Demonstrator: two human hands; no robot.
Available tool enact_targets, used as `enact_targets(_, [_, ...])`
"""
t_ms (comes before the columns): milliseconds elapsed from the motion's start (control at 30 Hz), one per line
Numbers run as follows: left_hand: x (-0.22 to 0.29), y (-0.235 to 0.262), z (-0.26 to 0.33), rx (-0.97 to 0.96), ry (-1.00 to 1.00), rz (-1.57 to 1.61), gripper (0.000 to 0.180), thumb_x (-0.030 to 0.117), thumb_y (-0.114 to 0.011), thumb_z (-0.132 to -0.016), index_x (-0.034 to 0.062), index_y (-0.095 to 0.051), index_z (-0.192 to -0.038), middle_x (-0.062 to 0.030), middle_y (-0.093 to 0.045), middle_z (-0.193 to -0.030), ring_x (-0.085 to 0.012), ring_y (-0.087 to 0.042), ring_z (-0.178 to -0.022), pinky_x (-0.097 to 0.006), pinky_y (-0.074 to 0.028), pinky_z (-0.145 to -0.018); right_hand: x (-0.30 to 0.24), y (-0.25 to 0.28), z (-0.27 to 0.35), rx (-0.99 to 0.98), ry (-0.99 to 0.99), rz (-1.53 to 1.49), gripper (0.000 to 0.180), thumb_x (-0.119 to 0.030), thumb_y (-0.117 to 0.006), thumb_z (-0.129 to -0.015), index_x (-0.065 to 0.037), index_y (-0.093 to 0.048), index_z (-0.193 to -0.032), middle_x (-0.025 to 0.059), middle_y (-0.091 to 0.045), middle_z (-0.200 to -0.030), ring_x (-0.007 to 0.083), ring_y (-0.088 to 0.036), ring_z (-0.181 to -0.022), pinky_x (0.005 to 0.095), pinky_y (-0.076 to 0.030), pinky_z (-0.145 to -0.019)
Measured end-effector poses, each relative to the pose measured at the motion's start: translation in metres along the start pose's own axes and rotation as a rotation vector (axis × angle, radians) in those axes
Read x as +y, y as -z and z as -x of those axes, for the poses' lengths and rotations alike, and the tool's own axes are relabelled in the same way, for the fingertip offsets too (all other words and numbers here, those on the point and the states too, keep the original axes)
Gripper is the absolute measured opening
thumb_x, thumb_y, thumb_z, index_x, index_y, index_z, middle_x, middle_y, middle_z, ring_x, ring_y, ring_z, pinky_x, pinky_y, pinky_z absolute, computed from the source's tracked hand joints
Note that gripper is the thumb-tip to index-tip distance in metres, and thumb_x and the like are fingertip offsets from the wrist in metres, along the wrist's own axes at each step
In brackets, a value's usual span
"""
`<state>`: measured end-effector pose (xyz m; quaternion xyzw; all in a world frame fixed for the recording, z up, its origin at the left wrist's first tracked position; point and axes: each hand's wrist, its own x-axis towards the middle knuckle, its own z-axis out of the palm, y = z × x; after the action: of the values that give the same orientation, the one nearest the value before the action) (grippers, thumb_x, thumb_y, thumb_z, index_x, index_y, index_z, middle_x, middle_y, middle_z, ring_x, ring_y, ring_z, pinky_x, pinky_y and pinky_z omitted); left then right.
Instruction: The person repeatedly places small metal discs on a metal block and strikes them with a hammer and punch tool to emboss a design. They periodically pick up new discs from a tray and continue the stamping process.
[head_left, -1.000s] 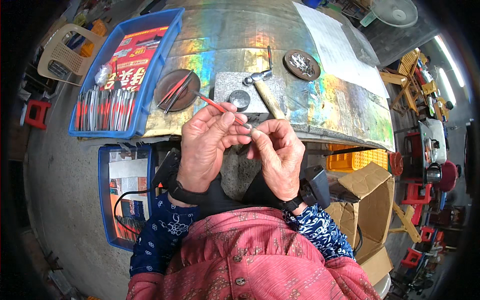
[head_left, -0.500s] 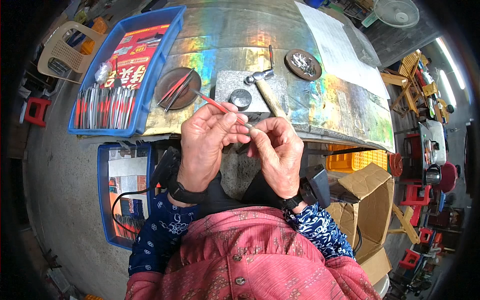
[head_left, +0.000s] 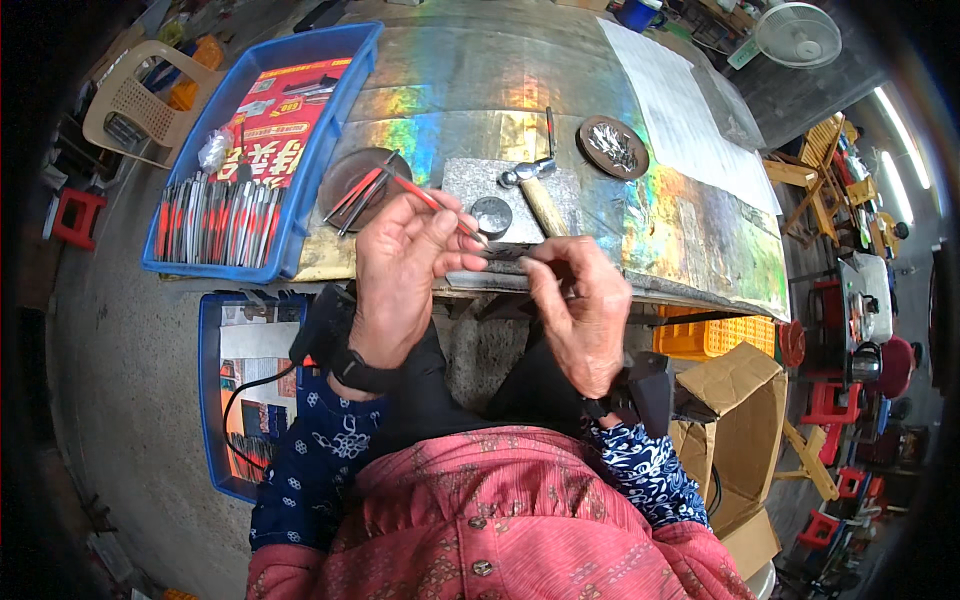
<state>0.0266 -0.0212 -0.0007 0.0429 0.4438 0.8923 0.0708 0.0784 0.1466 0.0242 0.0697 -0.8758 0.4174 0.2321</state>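
My left hand [head_left: 400, 270] is closed in a pinch round a slim red rod [head_left: 420, 193], whose far end slants up and left towards a round brown dish [head_left: 340, 173]. To its right, my right hand [head_left: 582, 315] has thumb and forefinger brought together; what they hold, if anything, is too small and blurred to name. A gap separates the two hands. Just beyond them lies a speckled grey block [head_left: 465, 175] bearing a small dark round pot [head_left: 490, 217] and a wooden-handled hammer [head_left: 543, 207]. Several thin red and black rods [head_left: 358, 200] rest on the dish.
At the table's left stands a blue tray [head_left: 330, 130] with a row of red, silver and black slim rods [head_left: 215, 225]. Another brown dish [head_left: 630, 171] holds small silvery pieces. Below are a second blue tray [head_left: 207, 400] and an open cardboard box [head_left: 740, 400].
My right hand has moved right and slightly down, away from the red rod's near end. My left hand still grips the rod and has shifted slightly left.
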Motion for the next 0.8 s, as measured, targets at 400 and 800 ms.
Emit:
enact_targets(400, [-0.007,-0.006,-0.030,-0.056,-0.217,-0.501,0.011,0.001,-0.054,-0.095,-0.0043,-0.059,-0.104,-0.0099,-0.066,-0.088,-0.0103,-0.063,-0.071,-0.021,-0.053,-0.062,0.033,0.016,0.000,-0.178,-0.060,0.497,0.039,-0.014,-0.071,-0.082,-0.005,-0.054,-0.116,0.0175,-0.054,-0.097,0.0377,-0.060,-0.084,0.0435,-0.050,-0.070])
enact_targets(800, [-0.010,-0.011,-0.030,0.020,-0.269,-0.578,0.008,0.001,-0.061,-0.089,-0.0010,-0.066,-0.096,-0.0026,-0.067,-0.077,-0.0054,-0.062,-0.067,-0.020,-0.051,-0.059,0.036,0.014,0.000,-0.164,-0.077,0.438,0.042,-0.011,-0.071,-0.082,-0.004,-0.053,-0.119,0.0194,-0.057,-0.098,0.0399,-0.061,-0.085,0.0441,-0.050,-0.071])
